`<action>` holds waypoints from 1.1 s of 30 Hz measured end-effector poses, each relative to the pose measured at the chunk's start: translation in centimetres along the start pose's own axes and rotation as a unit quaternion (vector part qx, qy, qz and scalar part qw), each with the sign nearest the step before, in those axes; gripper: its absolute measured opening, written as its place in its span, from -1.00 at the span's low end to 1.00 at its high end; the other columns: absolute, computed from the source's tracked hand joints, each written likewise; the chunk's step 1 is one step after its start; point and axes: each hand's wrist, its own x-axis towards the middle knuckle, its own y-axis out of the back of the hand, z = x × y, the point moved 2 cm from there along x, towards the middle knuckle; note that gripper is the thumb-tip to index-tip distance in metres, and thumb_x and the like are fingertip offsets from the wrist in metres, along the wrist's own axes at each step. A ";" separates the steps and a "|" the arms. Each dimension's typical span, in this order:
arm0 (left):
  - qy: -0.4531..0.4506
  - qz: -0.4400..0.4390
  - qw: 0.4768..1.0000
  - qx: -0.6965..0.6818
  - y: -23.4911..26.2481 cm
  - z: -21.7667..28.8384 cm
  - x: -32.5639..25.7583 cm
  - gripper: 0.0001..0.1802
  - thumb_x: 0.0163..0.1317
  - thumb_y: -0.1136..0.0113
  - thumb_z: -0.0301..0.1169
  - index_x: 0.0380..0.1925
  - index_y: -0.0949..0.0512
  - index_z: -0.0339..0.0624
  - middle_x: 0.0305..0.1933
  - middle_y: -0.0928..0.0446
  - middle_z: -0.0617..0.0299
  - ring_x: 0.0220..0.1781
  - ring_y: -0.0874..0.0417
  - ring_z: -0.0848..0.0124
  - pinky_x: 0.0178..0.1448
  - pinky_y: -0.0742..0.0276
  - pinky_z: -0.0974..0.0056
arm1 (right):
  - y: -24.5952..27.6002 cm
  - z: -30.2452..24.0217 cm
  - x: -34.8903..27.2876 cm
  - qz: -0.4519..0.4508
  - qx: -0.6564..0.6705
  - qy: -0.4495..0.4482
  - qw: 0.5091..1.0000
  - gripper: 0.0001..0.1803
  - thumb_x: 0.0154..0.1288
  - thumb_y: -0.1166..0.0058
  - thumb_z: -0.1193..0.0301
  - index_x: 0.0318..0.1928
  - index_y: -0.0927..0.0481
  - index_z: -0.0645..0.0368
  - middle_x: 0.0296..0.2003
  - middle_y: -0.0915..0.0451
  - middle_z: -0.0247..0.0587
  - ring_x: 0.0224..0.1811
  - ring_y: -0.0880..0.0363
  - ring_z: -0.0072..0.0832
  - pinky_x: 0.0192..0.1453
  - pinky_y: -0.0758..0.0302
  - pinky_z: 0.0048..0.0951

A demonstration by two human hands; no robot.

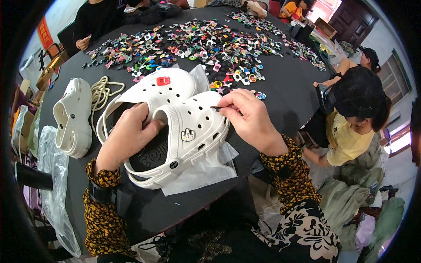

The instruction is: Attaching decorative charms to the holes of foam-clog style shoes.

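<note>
In front of me a white clog (179, 115) lies tilted on the dark table, against a second white clog (144, 90). My left hand (125, 136) reaches into the near clog's foot opening. Its thumb is bent at the opening's edge, and its fingertips are hidden inside. Over the holed upper, my right hand (247, 116) pinches a small dark piece (215, 107), its kind too small to tell, at the clog's top. A pale hand-shaped shoe charm (188, 134) sits on the near clog, a red charm (163, 81) on the other. Under the clogs lies a translucent plastic bag (204, 179).
Loose colourful shoe charms (184, 44) spread across the table's far half. At left stand another white clog (74, 118), a coil of cream cord (101, 94) and a clear plastic sheet (52, 151). A person in a yellow top (351, 136) sits at right; others sit beyond.
</note>
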 end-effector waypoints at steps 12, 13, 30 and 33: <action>-0.007 -0.009 1.000 -0.008 0.4 0.4 -0.1 -0.67 0.13 -0.23 -0.34 -0.51 -0.40 -0.44 -0.48 -0.46 -0.16 -0.45 -0.48 0.00 -0.32 -0.36 0.07 | -2.3 -0.5 3.8 -0.030 -0.038 0.093 0.994 -0.94 0.09 -0.11 0.61 -0.38 -0.53 0.25 -0.41 -0.53 -0.15 -0.31 -0.50 -0.23 -0.13 -0.37 -0.31; -0.006 -0.011 1.000 -0.009 0.4 0.4 -0.1 -0.66 0.12 -0.23 -0.33 -0.51 -0.40 -0.44 -0.46 -0.46 -0.18 -0.43 -0.49 -0.03 -0.31 -0.37 0.06 | -2.3 -0.5 3.8 -0.024 -0.050 0.103 0.993 -0.94 0.08 -0.11 0.60 -0.38 -0.53 0.24 -0.42 -0.53 -0.16 -0.30 -0.50 -0.23 -0.14 -0.37 -0.31; -0.039 0.004 0.999 0.004 0.2 0.2 -0.2 -0.75 0.10 -0.22 -0.40 -0.42 -0.45 -0.42 -0.49 -0.48 -0.10 -0.47 -0.48 0.10 -0.32 -0.39 0.12 | -1.9 -0.3 4.4 -0.087 -0.082 0.174 0.978 -0.89 0.05 -0.16 0.62 -0.36 -0.60 0.22 -0.39 -0.57 -0.24 -0.27 -0.51 -0.28 -0.10 -0.38 -0.34; -0.025 0.004 1.000 0.018 0.2 0.4 -0.2 -0.72 0.08 -0.26 -0.37 -0.43 -0.45 -0.42 -0.56 -0.44 -0.04 -0.55 -0.40 0.18 -0.40 -0.35 0.16 | -1.9 -0.2 4.3 -0.087 -0.062 0.165 0.981 -0.88 0.05 -0.15 0.65 -0.35 -0.62 0.24 -0.38 -0.58 -0.25 -0.27 -0.52 -0.30 -0.09 -0.39 -0.36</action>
